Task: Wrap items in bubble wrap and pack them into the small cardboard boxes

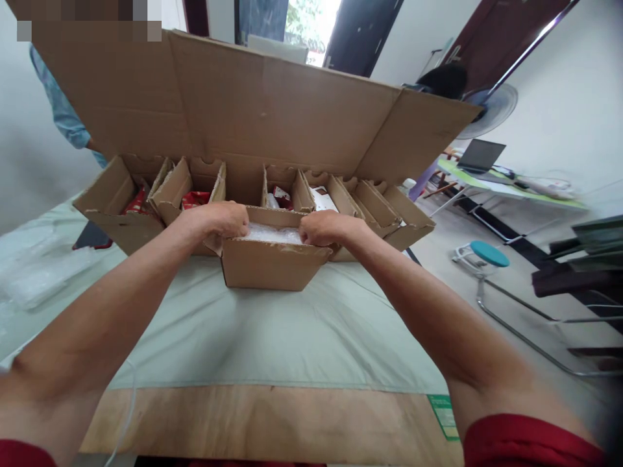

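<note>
A small open cardboard box [272, 263] stands in front of the row of boxes. Clear bubble wrap [272, 233] fills its top, and whatever lies beneath is hidden. My left hand [232, 219] is closed at the box's left end, its fingers curled over the rim. At the opposite end my right hand [318, 228] is closed in the same way, fingertips down inside by the bubble wrap. Some fingertips of both hands are out of sight.
A large cardboard panel [292, 110] rises behind several open-topped boxes; red packets [195, 199] lie in some. Plastic wrap [43, 272] lies left on the pale green cloth [272, 344]. A person's blue sleeve [63, 104] shows behind. At right are a laptop table [525, 188] and stool [489, 253].
</note>
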The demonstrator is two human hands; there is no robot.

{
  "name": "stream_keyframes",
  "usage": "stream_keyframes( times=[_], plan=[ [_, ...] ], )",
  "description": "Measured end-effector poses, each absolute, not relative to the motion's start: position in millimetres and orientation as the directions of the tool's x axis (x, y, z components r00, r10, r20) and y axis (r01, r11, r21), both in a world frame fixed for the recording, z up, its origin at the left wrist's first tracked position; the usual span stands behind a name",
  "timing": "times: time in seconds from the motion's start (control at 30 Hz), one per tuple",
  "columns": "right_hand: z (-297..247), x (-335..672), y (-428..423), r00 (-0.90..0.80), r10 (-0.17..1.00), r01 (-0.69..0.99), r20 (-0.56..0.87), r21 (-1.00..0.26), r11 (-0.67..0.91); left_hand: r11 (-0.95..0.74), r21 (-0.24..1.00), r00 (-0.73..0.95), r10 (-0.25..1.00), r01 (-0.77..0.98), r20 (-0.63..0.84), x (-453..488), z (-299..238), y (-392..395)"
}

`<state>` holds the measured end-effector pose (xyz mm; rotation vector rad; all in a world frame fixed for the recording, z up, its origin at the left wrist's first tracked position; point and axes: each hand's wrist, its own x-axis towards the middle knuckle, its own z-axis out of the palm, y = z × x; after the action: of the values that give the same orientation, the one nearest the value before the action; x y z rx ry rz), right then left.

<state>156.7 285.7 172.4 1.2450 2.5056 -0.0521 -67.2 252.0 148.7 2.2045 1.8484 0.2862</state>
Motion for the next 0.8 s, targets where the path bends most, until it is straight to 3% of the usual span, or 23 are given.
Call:
stream_keyframes(
  times=[0.13,0.27,0.37,0.47,0.63,0.8],
  plan=[
    [185,168,280,-0.563,0.762,0.772,-0.32,0.125,0.623,-0.131,0.15,0.147,0.983,0.98,-0.107,-64,163,238],
    [205,179,270,-0.576,0.794,0.792,-0.193,0.107,0.601,-0.073,0.007,0.071,0.993,0.997,0.097,-66,180,218],
    [205,171,268,-0.652,0.745,0.751,-0.137,0.015,0.66,-0.194,0.101,0.186,0.979,0.976,0.078,-60,182,219],
    [189,157,275,-0.69,0.678,0.715,-0.252,-0.091,0.693,-0.241,0.179,0.265,0.956,0.954,-0.125,-51,175,233],
    [159,148,296,-0.686,0.616,0.705,-0.386,-0.148,0.693,-0.204,0.162,0.236,0.948,0.966,-0.216,-40,155,254],
    [161,152,291,-0.685,0.679,0.728,-0.265,-0.196,0.657,-0.192,0.156,0.228,0.94,0.969,-0.255,-37,155,251]
  ],
)
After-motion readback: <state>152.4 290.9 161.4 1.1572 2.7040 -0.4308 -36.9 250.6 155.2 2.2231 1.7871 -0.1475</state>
